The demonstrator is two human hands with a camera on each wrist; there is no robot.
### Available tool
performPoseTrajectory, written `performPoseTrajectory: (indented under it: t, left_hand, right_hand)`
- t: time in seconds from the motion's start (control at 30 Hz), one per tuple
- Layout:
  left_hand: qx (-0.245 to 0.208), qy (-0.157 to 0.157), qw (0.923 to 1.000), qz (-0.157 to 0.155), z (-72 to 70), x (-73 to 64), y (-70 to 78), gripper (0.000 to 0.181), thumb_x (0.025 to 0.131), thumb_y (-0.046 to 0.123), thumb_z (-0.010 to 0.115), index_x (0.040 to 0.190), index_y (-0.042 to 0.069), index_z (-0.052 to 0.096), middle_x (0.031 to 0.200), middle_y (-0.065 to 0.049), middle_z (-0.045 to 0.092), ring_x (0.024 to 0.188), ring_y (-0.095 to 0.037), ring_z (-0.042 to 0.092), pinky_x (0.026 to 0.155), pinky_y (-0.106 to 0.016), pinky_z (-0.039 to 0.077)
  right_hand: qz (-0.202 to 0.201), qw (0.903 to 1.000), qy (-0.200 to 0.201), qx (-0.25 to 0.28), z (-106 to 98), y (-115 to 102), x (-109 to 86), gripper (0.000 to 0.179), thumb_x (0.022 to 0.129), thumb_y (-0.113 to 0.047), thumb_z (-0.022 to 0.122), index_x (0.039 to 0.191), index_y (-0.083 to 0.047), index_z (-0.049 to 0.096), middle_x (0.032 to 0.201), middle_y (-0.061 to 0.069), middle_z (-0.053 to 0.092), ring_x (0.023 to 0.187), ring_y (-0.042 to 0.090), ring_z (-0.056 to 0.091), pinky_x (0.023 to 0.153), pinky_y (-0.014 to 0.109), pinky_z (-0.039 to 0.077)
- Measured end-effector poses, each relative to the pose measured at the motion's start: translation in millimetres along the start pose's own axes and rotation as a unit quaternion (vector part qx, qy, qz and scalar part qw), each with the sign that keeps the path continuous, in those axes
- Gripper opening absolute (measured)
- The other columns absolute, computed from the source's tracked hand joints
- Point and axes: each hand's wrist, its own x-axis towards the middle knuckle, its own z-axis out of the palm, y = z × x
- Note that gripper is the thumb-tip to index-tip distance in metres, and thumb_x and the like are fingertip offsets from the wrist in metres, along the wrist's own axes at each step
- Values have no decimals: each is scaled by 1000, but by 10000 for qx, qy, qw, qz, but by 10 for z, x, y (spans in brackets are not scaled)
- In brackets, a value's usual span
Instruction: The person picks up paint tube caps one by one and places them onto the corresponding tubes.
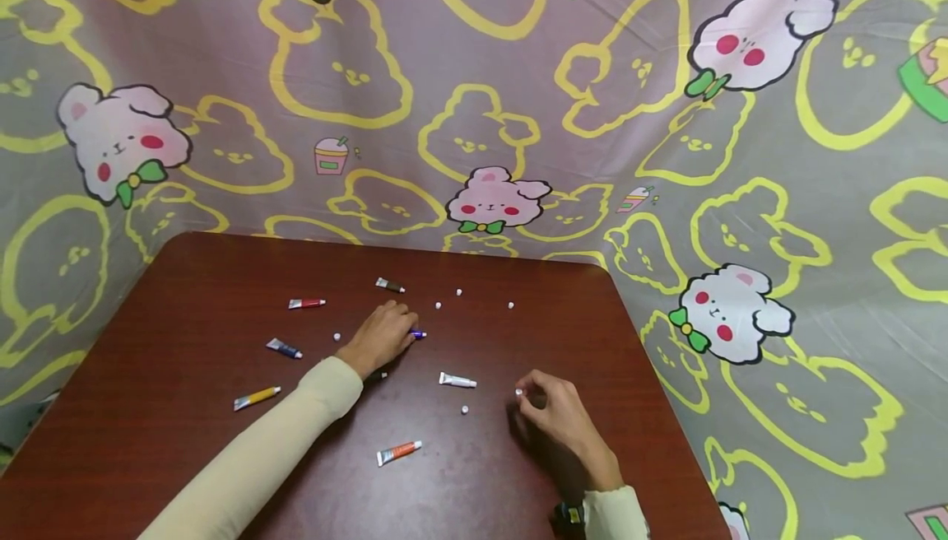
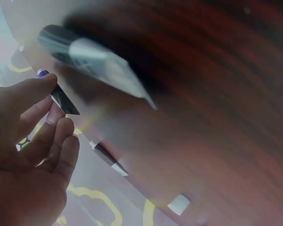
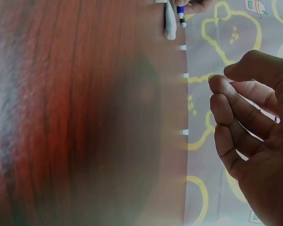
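Note:
My left hand (image 1: 383, 336) pinches a small blue-violet paint tube (image 1: 418, 334) between thumb and fingers, and its coloured end (image 2: 44, 74) shows past the thumb in the left wrist view. A dark-ended tube (image 2: 92, 59) lies large and blurred near that hand, mostly hidden under the forearm in the head view. My right hand (image 1: 557, 410) pinches a tiny white cap (image 1: 518, 392) at its fingertips, held over the table's right side. In the right wrist view the fingers (image 3: 221, 110) hide that cap. Between the hands lies a white paint tube (image 1: 457, 380).
Red (image 1: 307, 303), dark blue (image 1: 285, 348), yellow (image 1: 257, 398), orange (image 1: 399, 452) and brown (image 1: 389, 285) tubes are spread over the brown table (image 1: 474, 491). Several loose white caps, one near the front (image 1: 465, 410), stand among them. A patterned cloth (image 1: 415, 54) hangs behind the table.

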Motion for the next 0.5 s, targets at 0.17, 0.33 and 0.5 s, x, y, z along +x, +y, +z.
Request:
performPoseTrajectory:
  t: [0.17,0.33,0.5]
  left_hand:
    - [2,14,10000,38,-59,-14,39,16,89,11,88,96,8,74,95,-9,73,92,-31,63,83,-47,55]
    - [-48,-3,10000,-2,-106,-30,80,18,87,12,90,96,9,75,95,-8,73,91,-29,62,83,-46,55]
    - [-128,4,9999,-22,-134,-37,124,19,86,15,91,95,10,74,94,-6,74,89,-27,60,83,-45,53]
  right_hand:
    - [-272,9996,66,-63,26,-30,49,21,84,2,81,94,-16,75,90,-7,77,81,4,69,75,29,61]
    - [-443,9990,-32,-79,73,-57,94,20,84,0,79,95,-15,74,92,-2,76,83,6,68,76,28,61]
    - [-720,9972,89,-158,114,-93,137,20,82,1,79,94,-14,73,90,-4,73,81,6,67,74,26,58]
